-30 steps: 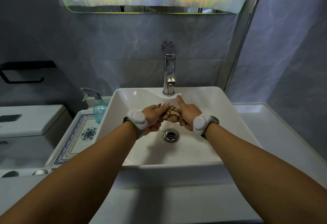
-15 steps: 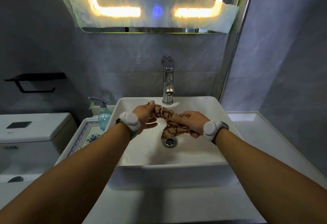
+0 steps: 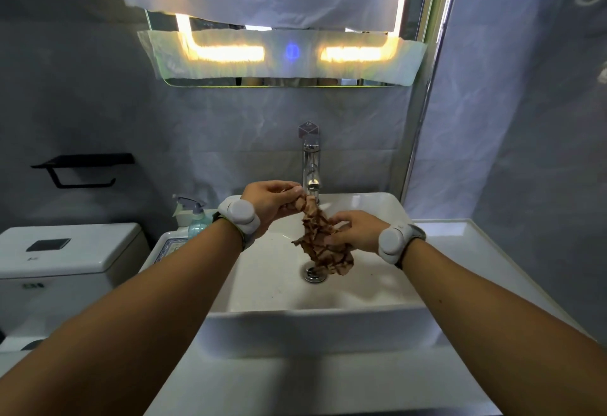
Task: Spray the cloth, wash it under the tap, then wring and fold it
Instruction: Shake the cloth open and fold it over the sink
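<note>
The brown cloth (image 3: 320, 238) hangs crumpled over the white sink (image 3: 328, 304), just above the drain (image 3: 314, 275). The left hand (image 3: 271, 200) pinches its top end by the tap (image 3: 311, 165). The right hand (image 3: 356, 230) grips its middle. A spray bottle (image 3: 195, 220) stands left of the sink.

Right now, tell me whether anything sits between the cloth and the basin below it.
Nothing visible does. The cloth hangs bunched from the left hand and right hand, directly over the drain of the sink. The tap stands behind it.
</note>
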